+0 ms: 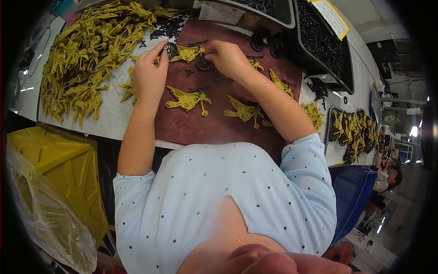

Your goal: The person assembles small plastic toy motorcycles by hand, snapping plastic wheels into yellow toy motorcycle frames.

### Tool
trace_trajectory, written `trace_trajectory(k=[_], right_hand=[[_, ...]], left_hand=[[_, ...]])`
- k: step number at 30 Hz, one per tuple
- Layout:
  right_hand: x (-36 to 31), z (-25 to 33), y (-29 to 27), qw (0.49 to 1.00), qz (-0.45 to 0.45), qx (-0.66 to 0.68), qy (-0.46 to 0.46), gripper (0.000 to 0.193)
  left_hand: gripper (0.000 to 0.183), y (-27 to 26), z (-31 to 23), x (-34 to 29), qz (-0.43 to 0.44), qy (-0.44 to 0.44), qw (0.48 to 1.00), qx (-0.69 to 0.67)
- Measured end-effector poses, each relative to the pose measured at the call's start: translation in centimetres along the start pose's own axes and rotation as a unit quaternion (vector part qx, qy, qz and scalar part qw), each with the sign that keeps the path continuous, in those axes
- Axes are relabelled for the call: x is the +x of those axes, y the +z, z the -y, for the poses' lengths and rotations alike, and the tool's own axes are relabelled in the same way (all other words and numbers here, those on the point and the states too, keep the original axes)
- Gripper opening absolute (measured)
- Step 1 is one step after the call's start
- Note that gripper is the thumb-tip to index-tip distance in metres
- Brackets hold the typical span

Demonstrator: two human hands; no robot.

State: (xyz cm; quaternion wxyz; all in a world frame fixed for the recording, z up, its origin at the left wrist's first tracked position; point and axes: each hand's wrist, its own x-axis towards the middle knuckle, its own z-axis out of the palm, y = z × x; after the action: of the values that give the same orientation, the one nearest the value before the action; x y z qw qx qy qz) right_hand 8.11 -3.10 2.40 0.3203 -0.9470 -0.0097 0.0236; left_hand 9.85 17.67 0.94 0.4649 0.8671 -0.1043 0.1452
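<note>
My left hand [150, 68] pinches a black spoked wheel [170, 50] at the left end of a yellow plastic frame part [188, 53]. At that part's other end, the fingers of my right hand [226, 57] are closed on a second black wheel [204, 63]. Nearer me on the dark red cloth [182, 128] lie two more yellow frame parts, one at the left [188, 99] and one at the right [244, 111]. A thin black piece [198, 89] rests by the left one. Small black clips [189, 72] sit between my hands.
A big heap of yellow parts [82, 59] covers the table's left side, with small black pieces [169, 28] behind. Loose black wheels [257, 42] lie before black bins [319, 45] at the back right. A tray of yellow parts [356, 132] stands far right; a yellow crate [59, 169] is lower left.
</note>
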Motion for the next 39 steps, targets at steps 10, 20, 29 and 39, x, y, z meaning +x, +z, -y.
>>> trace_trajectory(k=[10, 20, 29, 39], right_hand=[[-1.5, 0.8, 0.1, 0.983, -0.092, -0.138, -0.076, 0.039], [-3.6, -0.6, -1.7, 0.989, -0.061, -0.08, -0.11, 0.036], [-5.0, 0.0, -3.0, 0.992, -0.046, -0.063, -0.097, 0.026], [-5.4, -0.3, -3.2, 0.994, -0.027, -0.055, -0.087, 0.024]], left_hand=[[0.026, -0.1, 0.2, 0.0, 0.008, 0.008, 1.0, 0.011], [0.024, 0.6, 1.3, -0.1, 0.035, 0.055, 0.986, 0.153], [0.025, 0.7, 1.9, -0.2, 0.043, 0.062, 0.975, 0.208], [0.027, 0.2, 0.6, -0.6, 0.075, 0.043, 0.965, 0.247]])
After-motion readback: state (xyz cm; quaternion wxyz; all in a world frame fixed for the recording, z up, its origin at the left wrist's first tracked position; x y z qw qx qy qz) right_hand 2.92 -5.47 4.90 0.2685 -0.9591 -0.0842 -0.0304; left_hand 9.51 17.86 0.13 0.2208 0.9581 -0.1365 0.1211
